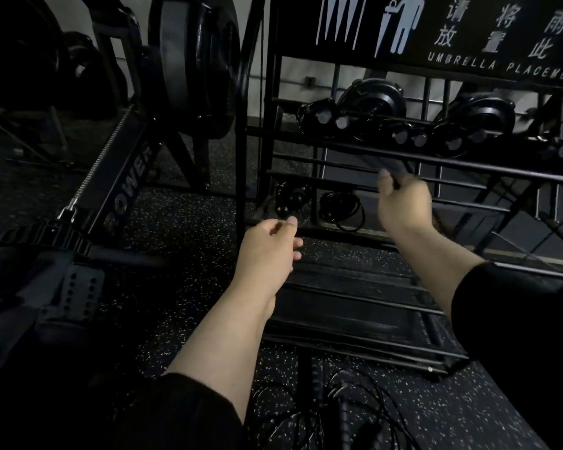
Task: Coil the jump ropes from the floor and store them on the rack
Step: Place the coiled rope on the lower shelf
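Two hands are reaching out toward the rack (371,164) right now. Right hand (403,203) is gripping a pair of dark, smooth jump rope handles (382,164), fingers wrapped around them, poking them up between the rack's bars just under the upper shelf. They're blurry, so I can't make out any cord coming off them. Left hand (267,245) is hanging lower and off to the left of the right one, fingers loosely curled and holding nothing, far as I can tell.

Between the two hands and a bit beyond them, a coiled rope (340,207) is sitting low in the rack, thin black cord in a messy loop. Just past my left fingertips there's another bundle (290,198) with round knobby ends, too dark to say what it is. Above my right hand, a row of black gear with grey round end caps (400,136) is lying on the upper shelf.

Down near my elbows, loose rope (338,414) is lying tangled on the speckled floor (182,228), thin cord plus a ridged handle, partly cut off by the bottom edge. Everything's pretty dim.
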